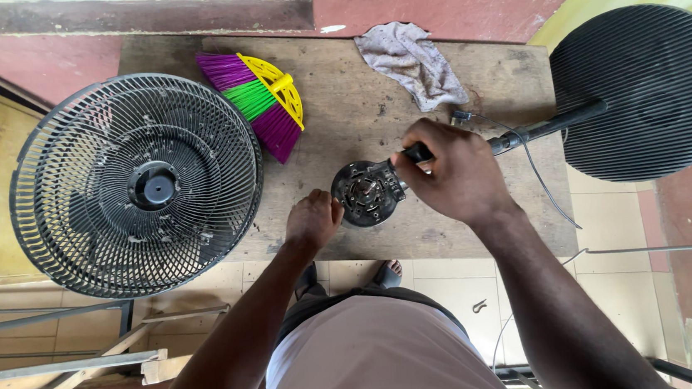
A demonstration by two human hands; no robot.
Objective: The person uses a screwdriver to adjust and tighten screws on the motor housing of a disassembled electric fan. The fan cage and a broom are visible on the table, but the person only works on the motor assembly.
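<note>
A bare fan motor (365,193), round and dark with copper windings showing, lies on a worn wooden table (355,110). It sits at the end of a black stand pole (549,127) that runs right to a round ribbed black base (646,91). My right hand (453,173) is closed around the neck of the pole just behind the motor. My left hand (312,219) rests curled against the motor's left side, and what it holds is hidden.
Two stacked black fan grilles (138,184) lie at the table's left end. A purple and green brush head with a yellow back (261,102) and a grey rag (412,62) lie farther back. A thin cable (541,177) trails off the right edge.
</note>
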